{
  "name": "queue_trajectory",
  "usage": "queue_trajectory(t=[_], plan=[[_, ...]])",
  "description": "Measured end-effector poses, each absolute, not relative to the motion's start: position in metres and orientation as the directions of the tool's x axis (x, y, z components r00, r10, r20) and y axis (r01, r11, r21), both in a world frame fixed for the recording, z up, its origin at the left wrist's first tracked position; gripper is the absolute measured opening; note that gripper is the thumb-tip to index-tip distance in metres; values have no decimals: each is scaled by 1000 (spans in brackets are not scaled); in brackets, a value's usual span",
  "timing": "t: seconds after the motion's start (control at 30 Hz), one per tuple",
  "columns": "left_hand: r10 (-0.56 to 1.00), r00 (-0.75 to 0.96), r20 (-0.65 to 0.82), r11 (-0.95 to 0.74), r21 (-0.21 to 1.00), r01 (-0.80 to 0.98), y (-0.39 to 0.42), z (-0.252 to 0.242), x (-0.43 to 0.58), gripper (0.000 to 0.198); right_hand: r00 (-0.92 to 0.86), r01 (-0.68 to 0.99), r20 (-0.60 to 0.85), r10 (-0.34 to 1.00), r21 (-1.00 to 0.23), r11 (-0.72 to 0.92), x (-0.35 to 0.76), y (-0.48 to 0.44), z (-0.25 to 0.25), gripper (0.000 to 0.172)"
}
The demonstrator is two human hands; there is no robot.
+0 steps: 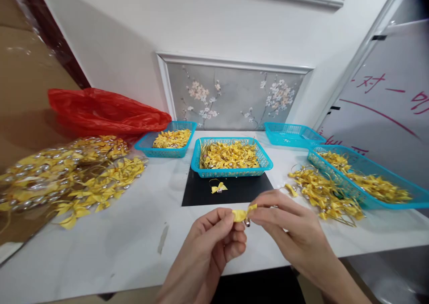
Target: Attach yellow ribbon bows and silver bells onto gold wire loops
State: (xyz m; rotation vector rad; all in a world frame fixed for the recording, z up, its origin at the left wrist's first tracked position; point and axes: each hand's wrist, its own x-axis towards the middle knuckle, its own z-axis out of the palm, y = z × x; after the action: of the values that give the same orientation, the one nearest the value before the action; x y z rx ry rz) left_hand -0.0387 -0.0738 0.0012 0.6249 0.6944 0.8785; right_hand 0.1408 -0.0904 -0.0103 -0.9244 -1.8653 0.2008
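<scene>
A yellow ribbon bow [239, 215] with a small silvery bell or bead hanging below it is stretched between my two hands over the front of the table. My left hand [214, 239] pinches its left end between thumb and forefinger, the other fingers curled. At the right end, the fingertips of my right hand [284, 219] are closed on the ribbon. Just beyond, one loose bow [219, 187] with a bead and a thin cord lies on a black mat [197, 192]. Behind it stands a blue basket [231, 174] full of such bows.
Bow heaps lie at left [110, 183] and right [321, 192]. More blue baskets stand at back left [167, 152], back right [291, 136] and far right [368, 197]. A red plastic bag [107, 112] rests at back left. A wall and a whiteboard [385, 89] bound the table.
</scene>
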Motion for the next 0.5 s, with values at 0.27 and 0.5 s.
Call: queue_trajectory(t=[0.27, 0.5], plan=[[951, 281, -128, 220, 918, -329, -80, 1, -40, 20, 81, 414, 573, 815, -763, 496, 133, -89, -14, 13], [958, 285, -7, 36, 995, -94, -81, -1, -38, 15, 61, 351, 468, 881, -837, 420, 132, -93, -10, 10]])
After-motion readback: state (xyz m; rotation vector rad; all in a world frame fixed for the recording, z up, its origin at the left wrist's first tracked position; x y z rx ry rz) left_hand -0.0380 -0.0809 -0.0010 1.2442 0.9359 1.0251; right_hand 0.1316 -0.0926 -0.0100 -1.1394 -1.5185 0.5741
